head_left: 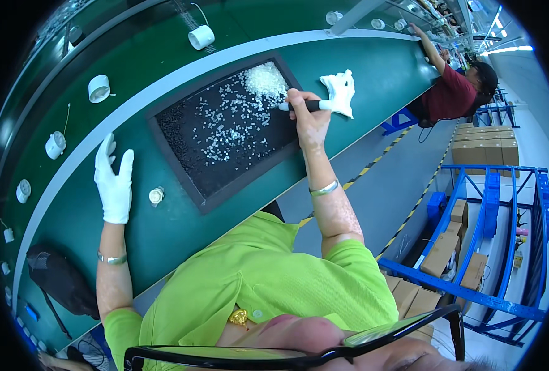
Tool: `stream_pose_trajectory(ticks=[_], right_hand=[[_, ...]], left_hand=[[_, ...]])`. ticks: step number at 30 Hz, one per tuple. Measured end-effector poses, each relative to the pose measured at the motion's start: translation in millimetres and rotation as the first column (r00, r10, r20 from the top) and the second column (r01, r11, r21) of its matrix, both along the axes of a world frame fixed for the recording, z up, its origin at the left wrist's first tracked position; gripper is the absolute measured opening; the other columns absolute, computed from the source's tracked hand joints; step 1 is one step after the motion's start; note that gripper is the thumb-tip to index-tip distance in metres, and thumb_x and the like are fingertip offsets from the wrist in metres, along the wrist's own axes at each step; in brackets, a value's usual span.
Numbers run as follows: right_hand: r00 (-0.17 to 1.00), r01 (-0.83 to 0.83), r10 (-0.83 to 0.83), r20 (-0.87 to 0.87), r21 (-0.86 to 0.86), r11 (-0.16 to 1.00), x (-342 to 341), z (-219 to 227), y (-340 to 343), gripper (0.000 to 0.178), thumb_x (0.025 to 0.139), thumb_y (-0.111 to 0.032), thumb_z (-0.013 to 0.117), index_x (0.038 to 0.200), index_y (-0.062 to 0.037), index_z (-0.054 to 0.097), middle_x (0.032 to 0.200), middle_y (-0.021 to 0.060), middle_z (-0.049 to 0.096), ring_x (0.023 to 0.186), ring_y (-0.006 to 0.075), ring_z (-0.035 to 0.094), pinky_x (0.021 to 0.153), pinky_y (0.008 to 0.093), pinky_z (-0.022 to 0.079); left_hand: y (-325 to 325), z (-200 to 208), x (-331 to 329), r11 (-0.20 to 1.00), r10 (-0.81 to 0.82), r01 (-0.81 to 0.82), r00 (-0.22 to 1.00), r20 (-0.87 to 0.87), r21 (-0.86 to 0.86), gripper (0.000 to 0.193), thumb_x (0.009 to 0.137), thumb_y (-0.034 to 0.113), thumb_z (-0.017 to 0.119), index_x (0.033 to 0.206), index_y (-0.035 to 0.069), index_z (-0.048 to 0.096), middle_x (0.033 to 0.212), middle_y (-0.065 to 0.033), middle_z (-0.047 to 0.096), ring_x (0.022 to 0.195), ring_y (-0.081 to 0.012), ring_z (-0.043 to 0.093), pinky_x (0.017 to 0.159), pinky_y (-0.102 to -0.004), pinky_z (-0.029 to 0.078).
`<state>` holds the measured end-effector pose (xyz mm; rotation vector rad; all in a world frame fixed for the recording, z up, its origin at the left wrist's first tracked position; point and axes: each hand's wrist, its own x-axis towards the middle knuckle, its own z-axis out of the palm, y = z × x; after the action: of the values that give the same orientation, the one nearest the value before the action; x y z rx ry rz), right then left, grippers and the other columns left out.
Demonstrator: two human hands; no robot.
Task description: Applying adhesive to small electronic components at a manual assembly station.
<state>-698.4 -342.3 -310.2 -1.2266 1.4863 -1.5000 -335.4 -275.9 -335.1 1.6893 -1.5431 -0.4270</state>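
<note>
My right hand, bare, is closed round a black and white pen-shaped tool above the right part of a dark shallow tray. In the tray lie many small clear pieces, with a dense heap of them in the far right corner. Small black pieces cover its left end. My left hand wears a white glove and holds nothing, thumb and fingers apart, over the green table left of the tray. Between that hand and the tray sits a small cream-coloured round part.
A white glove lies right of the tray. White round housings stand on the green belt beyond the pale rail. A black bag rests at the left. A person in dark red works farther right; blue racks hold cartons.
</note>
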Motion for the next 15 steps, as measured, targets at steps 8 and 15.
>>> stream_pose_trajectory(ticks=[8, 15], right_hand=[[0.999, 0.031, -0.030, -0.028, 0.043, 0.999, 1.8, -2.1, 2.8, 0.036, 0.079, -0.034, 0.073, 0.076, 0.0012, 0.066, 0.061, -0.0002, 0.058, 0.052, 0.0046, 0.049, 0.048, 0.0187, 0.038], [0.999, -0.044, 0.044, -0.022, 0.024, 0.999, 2.5, -1.8, 0.4, 0.035, 0.079, -0.032, 0.074, 0.078, 0.0017, 0.066, 0.062, 0.0007, 0.059, 0.054, 0.0050, 0.050, 0.049, 0.0185, 0.039]], left_hand=[[0.8, 0.3, 5.7, 1.000, -0.023, 0.023, 1.000, 0.001, 0.014, 0.044, 0.086, 0.019, 0.063, 0.126, 0.003, 0.051, 0.121, -0.0140, 0.057, 0.110, -0.0254, 0.055, 0.094, -0.0350, 0.041], [0.8, 1.0, 5.6, 0.999, -0.047, 0.048, 0.999, 0.025, -0.011, 0.042, 0.084, 0.017, 0.064, 0.123, 0.003, 0.054, 0.120, -0.0139, 0.058, 0.108, -0.0258, 0.056, 0.091, -0.0353, 0.043]])
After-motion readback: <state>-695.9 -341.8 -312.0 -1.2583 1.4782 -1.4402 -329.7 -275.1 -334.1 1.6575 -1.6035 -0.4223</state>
